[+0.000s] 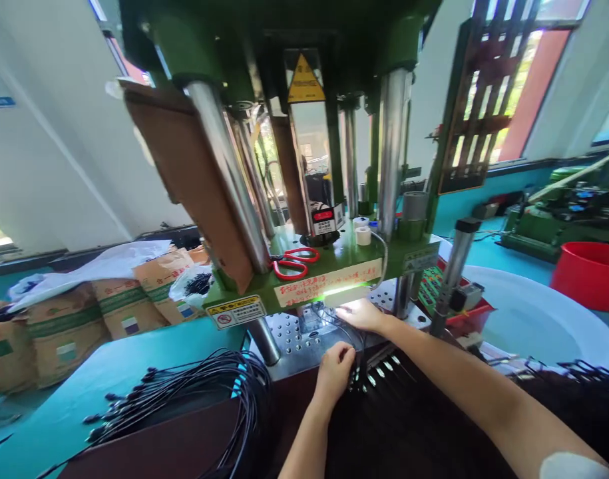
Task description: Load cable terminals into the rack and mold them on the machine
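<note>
Thin black cables with metal plug tips (377, 372) lie fanned across the front edge of the perforated steel press bed (289, 332), under the green moulding machine (334, 266). The left hand (335, 370) is curled closed around several of them. The right hand (363, 314) reaches flat into the lit mould area, fingers loosely spread, holding nothing visible. A large bundle of black cables (194, 392) waits on the teal table (54, 412), so much appears undone. Red-handled scissors (295, 261) rest on the machine.

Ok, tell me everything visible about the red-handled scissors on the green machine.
The scissors have red plastic-looking loop handles and short metal blades, which look closed. They lie flat on the green machine ledge, beside a shiny steel column, above the handwritten label. Neither hand touches them.
</note>
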Motion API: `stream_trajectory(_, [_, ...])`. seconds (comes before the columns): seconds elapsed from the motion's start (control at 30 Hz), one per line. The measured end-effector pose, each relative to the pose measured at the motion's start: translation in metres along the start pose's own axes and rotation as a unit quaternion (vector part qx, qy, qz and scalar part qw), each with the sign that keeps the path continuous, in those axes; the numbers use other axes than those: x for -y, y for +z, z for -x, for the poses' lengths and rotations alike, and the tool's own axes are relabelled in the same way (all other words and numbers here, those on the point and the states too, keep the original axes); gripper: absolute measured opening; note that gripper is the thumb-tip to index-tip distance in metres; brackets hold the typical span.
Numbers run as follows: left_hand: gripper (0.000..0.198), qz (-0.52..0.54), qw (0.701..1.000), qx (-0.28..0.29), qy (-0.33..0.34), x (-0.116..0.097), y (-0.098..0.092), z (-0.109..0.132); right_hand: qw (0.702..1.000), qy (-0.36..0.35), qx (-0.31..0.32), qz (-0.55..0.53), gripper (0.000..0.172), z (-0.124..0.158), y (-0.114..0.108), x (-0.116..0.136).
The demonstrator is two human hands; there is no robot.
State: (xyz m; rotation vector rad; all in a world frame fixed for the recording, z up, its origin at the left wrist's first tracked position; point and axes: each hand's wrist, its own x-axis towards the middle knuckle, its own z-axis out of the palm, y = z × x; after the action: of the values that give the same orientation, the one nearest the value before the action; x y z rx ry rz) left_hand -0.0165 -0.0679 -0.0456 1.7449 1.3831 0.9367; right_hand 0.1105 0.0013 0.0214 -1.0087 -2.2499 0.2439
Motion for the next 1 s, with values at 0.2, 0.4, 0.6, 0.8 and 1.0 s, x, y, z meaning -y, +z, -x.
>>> stream_trajectory(0.2, [0.03,0.033,0.999,0.015,0.015,0.012,-0.004,0.001,0.994,0.062,-0.054,0.078,0.052,0.141,-0.082,0.027])
stream_trajectory(0.4, [0.038,0.104,0.991,-0.018,-0.085,0.019,-0.004,-0.007,0.83,0.356,-0.194,0.384,0.055,0.31,-0.194,-0.015])
stream_trajectory(0.6, [0.017,0.268,0.936,-0.066,-0.219,0.0,-0.005,-0.015,0.824,0.459,-0.09,0.32,0.059,0.382,-0.222,-0.054])
stream_trajectory(0.8, [0.013,0.515,0.796,-0.022,-0.318,-0.031,0.001,-0.031,0.9,0.362,-0.164,0.179,0.036,0.284,-0.229,-0.021])
stream_trajectory(1.0, [0.009,0.617,0.745,0.042,-0.252,-0.034,0.011,-0.037,0.981,0.159,0.109,-0.003,0.021,0.12,-0.118,-0.001])
